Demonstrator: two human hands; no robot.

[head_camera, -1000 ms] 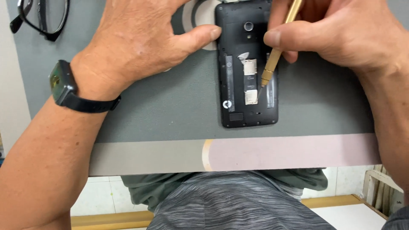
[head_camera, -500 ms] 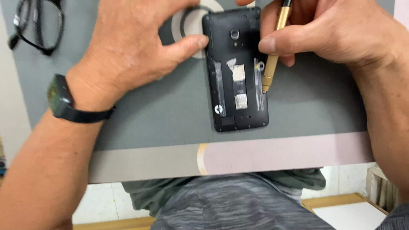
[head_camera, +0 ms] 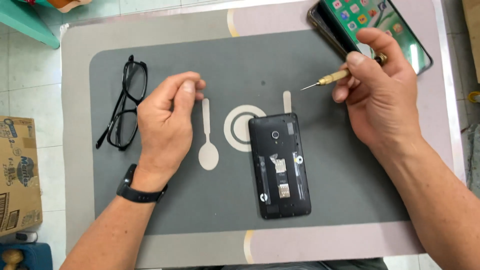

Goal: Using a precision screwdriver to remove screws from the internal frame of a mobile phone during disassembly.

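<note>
Gripping screwdriver (head_camera: 334, 77): right hand (head_camera: 382, 97); left hand (head_camera: 167, 120) loosely curled, empty.

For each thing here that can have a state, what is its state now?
Black phone: lies flat on the mat, back cover off, insides showing, no hand on it.
Second phone: screen lit, partly under the right hand.
Glasses: lie on the mat, arms apparently folded.
Screwdriver: held in the right hand, tip in the air, pointing left.
Left hand: over the mat, fingertips pinched together; whether they hold anything, I cannot tell.
</note>
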